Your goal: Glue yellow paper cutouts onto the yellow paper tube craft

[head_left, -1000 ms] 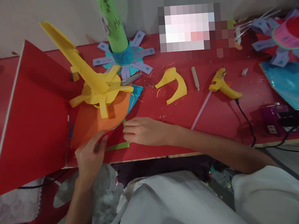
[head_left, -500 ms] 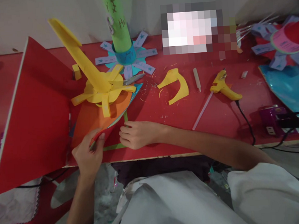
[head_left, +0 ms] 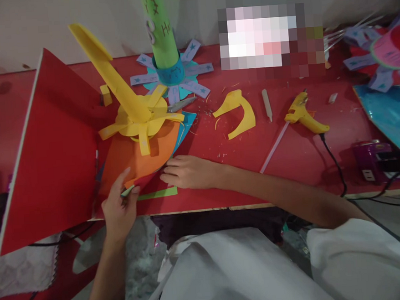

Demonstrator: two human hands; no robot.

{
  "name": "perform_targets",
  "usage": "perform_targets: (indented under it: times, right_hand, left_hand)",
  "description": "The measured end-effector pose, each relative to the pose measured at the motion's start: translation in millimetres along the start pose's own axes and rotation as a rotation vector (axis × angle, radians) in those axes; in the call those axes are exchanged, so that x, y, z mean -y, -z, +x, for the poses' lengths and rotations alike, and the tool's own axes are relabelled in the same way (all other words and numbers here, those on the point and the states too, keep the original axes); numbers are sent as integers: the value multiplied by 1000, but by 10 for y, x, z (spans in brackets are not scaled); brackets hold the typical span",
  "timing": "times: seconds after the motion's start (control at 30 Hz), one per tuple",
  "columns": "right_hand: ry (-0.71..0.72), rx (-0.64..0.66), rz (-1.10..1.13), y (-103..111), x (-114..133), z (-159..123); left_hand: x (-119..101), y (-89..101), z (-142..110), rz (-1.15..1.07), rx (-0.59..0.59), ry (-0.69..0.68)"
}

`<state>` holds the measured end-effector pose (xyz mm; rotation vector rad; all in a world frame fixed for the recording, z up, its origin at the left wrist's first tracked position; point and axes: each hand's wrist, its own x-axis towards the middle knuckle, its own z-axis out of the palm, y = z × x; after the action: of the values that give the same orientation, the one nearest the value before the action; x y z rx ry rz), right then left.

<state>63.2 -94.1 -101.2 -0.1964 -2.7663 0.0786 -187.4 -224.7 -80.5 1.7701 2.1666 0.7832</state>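
My left hand [head_left: 121, 206] pinches the near corner of a stack of coloured paper sheets [head_left: 142, 161], orange on top, and bends it upward. My right hand [head_left: 184, 171] lies flat, palm down, on the lower sheets just right of that corner, its fingers together and stretched. A green sheet's edge [head_left: 157, 193] shows under the stack. On top of the stack sits a yellow paper craft [head_left: 132, 113] with a tall tube and curled strips at its base. A large red board [head_left: 52, 151] stands tilted to the left of the stack.
On the red table [head_left: 290, 162] are a yellow paper offcut [head_left: 238, 115], a glue stick [head_left: 267, 104], a yellow glue gun [head_left: 305, 115] with a black cord, scissors [head_left: 181, 104], a green tube craft [head_left: 163, 38], a purple socket block [head_left: 370, 161] and blue paper [head_left: 392, 113].
My right hand slid slightly back onto the lower sheets and flattened. My left hand kept its pinch on the corner and shifted a little; more of the green sheet's edge shows.
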Motion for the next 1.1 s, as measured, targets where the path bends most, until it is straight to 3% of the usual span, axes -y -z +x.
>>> perform_targets:
  times: [0.2,0.33,0.47,0.7,0.9,1.1]
  right_hand:
    - [-88,-127,77,47,-56,-65]
    - [-30,-67,-16,93,-65,-60]
    - [46,-8,-78,93,-39,-22]
    - [8,-13,-40,-47,-24,-29]
    - [-9,98,47,54,-102,-54]
    - [-34,172,108,188,-122,-49]
  left_hand:
    - [59,-8,-8,-8,-12,14]
    - [79,-68,-21,14,-34,-16]
    - [96,-98,-49,12,21,-55]
    - [132,-10,-2,162,-10,-616]
    - [-80,3,41,318,-27,-837]
    - [-227,61,84,392,-14,-975]
